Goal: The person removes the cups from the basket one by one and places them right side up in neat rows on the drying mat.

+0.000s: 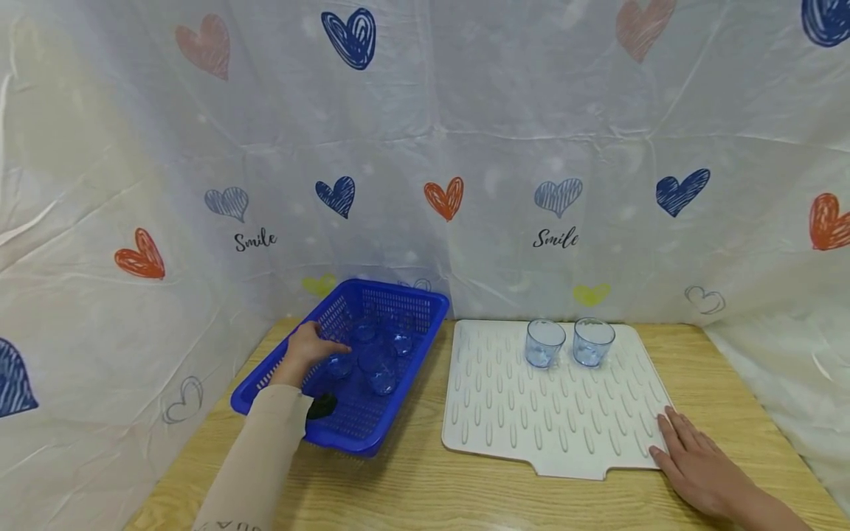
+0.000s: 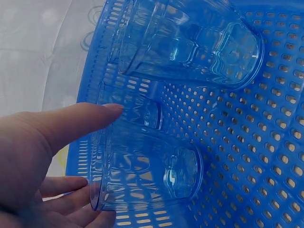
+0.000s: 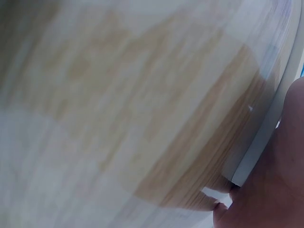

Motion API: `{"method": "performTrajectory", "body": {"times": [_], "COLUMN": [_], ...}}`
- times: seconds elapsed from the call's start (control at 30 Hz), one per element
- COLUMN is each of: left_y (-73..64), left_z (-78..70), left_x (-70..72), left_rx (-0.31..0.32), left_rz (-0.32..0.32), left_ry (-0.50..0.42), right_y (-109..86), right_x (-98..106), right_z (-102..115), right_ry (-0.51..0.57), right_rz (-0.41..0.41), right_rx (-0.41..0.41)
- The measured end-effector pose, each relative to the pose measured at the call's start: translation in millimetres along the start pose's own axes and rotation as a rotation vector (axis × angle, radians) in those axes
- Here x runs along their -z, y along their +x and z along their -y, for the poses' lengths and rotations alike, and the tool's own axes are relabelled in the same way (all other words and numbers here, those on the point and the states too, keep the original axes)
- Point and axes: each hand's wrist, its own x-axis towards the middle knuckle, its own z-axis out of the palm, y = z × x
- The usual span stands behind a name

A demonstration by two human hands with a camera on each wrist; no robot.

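My left hand (image 1: 307, 352) reaches over the left side of a blue plastic basket (image 1: 415, 376) with several clear bluish glasses in it. In the left wrist view the thumb (image 2: 78, 123) and the other fingers lie on either side of the rim of one glass (image 2: 147, 171); whether they touch it is unclear. Another glass (image 2: 190, 45) lies beside it. My right hand (image 1: 704, 464) rests with straight fingers at the right edge of a white ridged draining board (image 1: 505, 413). Two similar glasses, one on the left (image 1: 544, 344) and one on the right (image 1: 593, 343), stand upright on the board's far part.
The basket and board sit side by side on a wooden table (image 1: 412, 487), a strip of wood between them. A dark object (image 1: 322, 405) shows by the left wrist. A white curtain (image 1: 491, 96) printed with hearts hangs behind and at both sides.
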Motion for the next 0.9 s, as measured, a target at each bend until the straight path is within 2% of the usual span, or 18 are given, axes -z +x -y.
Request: {"method": "performTrajectory", "body": {"times": [0.3, 0.6, 0.9], "left_y": [-4.9, -0.3, -1.0], "left_z": [-2.0, 4.3, 4.7], "left_x": [1.8, -0.6, -1.8], "left_rx": [0.002, -0.010, 0.003], "left_rz": [0.018, 0.024, 0.024], "left_ry": [0.007, 0.037, 0.017], "right_y": [0.5, -0.9, -0.4], "right_x": [2.4, 0.5, 0.9], "right_z": [0.7, 1.9, 1.5], "right_ry": [0.008, -0.009, -0.001], "right_rz": [0.010, 0.003, -0.001], "right_rx": [-0.002, -0.003, 0.003]}}
